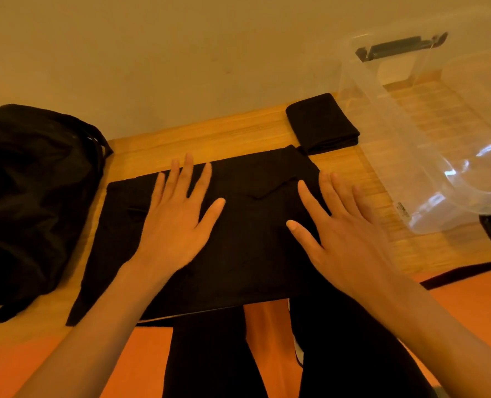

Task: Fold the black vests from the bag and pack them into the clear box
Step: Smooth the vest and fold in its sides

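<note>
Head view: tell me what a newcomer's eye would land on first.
Both hands first: the left hand and right hand lie flat, fingers spread, on a black vest laid across the middle of the wooden table. Next, the clear box at the right, a folded vest beside it, and the black bag slumped at the left.

A black vest [247, 248] lies flat, partly folded, at centre. At its one o'clock sits a second vest [321, 124], folded small. The slumped black bag [28, 196] lies at nine o'clock, the clear box [396, 156] at two.
</note>
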Tool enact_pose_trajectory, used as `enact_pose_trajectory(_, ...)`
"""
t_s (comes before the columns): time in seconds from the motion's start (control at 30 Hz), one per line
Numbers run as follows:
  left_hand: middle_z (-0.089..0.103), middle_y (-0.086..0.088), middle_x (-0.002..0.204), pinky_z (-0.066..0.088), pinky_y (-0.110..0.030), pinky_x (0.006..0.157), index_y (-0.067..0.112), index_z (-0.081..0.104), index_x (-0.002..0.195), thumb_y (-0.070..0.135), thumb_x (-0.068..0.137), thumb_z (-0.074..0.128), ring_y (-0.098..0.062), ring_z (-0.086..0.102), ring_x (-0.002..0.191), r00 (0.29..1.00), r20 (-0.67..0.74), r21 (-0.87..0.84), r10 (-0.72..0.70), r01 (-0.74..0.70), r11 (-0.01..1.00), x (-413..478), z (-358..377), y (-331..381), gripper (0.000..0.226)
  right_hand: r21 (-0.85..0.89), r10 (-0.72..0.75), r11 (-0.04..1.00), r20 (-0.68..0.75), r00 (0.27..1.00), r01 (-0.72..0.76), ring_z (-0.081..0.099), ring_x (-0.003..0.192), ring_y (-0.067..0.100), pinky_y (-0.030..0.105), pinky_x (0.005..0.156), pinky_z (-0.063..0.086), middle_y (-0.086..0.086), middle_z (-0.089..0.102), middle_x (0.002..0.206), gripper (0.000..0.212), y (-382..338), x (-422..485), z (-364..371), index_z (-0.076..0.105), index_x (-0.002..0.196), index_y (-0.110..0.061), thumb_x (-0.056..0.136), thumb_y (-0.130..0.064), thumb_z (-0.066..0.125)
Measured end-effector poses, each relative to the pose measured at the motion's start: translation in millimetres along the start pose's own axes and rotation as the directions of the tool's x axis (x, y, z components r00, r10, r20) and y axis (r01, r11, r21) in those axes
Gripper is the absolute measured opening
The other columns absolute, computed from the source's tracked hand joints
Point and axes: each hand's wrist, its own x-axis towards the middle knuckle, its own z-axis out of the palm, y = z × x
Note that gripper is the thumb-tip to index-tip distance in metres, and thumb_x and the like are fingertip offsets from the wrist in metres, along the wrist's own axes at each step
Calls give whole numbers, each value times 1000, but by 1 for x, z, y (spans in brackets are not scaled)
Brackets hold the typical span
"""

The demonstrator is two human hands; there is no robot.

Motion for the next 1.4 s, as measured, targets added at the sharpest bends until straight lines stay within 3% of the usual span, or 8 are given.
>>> enact_pose_trajectory(0.13, -12, -4, 170, -5, -43, 127, 30, -1, 162, 76, 90, -3, -20, -18, 155, 964, 65, 62, -259, 255, 965, -59, 11, -45, 85, -49, -6, 999, 88, 996, 10, -21, 153, 25, 44, 124, -13, 11, -14, 168, 81, -12, 21, 10, -11, 159, -31, 90, -71, -11)
enact_pose_trajectory(0.27, -8, -3, 170, -2, -39, 128, 29, 0, 163, 81, 86, -2, -15, -13, 155, 940, 68, 44, -334, 332, 942, -84, 18, -64, 93, -78, 8, 997, 103, 995, 0, -20, 154, 23, 46, 125, -7, 10, -14, 168, 85, -18, 19, 20, -14, 159, -32, 85, -75, -14)
enact_pose_trajectory(0.53, -8, -6, 170, 0, -41, 127, 29, 5, 163, 86, 81, 1, -20, -11, 156, 933, 67, 5, -353, 354, 935, -95, 9, -64, 100, -100, -5, 995, 123, 992, 18, -15, 155, 25, 49, 124, -11, 11, -7, 169, 88, -27, 16, 9, -8, 160, -32, 84, -76, -16)
enact_pose_trajectory(0.7, 2, -10, 170, 2, -42, 125, 27, 17, 162, 74, 96, 22, -25, -3, 157, 944, -115, -81, -310, 302, 950, -56, -11, -50, 81, -20, -21, 1000, 2, 1000, 21, -3, 156, 23, 42, 127, 2, 11, 6, 169, 80, -20, 63, -6, 8, 162, -23, 97, -69, 0)
enact_pose_trajectory(0.93, -14, -2, 170, -5, -44, 127, 37, -8, 161, 79, 87, 1, -21, -16, 155, 932, 140, 96, -336, 325, 941, -36, 14, -80, 85, -80, -2, 997, 117, 993, 11, -13, 155, 20, 45, 127, -1, 7, -7, 169, 82, -9, 91, 18, -6, 161, -27, 92, -71, -5)
enact_pose_trajectory(1.17, -14, -2, 170, -6, -42, 127, 36, -2, 161, 79, 92, 2, -20, -18, 155, 980, 25, 3, -197, 197, 980, -52, 1, -64, 82, -139, -86, 987, 9, 996, 86, -13, 155, 26, 46, 126, -3, 13, -4, 168, 81, -37, 72, 3, 0, 161, -23, 95, -69, -10)
enact_pose_trajectory(1.27, -16, 4, 169, -8, -40, 126, 39, -3, 161, 79, 93, 5, -16, -21, 154, 992, 42, -54, -118, 120, 991, -75, 1, -54, 79, -105, -216, 969, 77, 973, 224, -16, 154, 23, 45, 127, -3, 9, -8, 168, 77, -63, 41, 5, -3, 160, -29, 95, -69, -8)
enact_pose_trajectory(1.4, -20, 8, 168, -3, -44, 128, 41, -10, 159, 82, 90, -3, -15, -23, 154, 986, 109, 15, -127, 126, 992, -104, 13, -68, 80, -103, -169, 977, 167, 971, 188, -21, 153, 18, 42, 127, -6, 2, -16, 168, 78, -53, 21, 16, -13, 158, -35, 89, -72, -14)
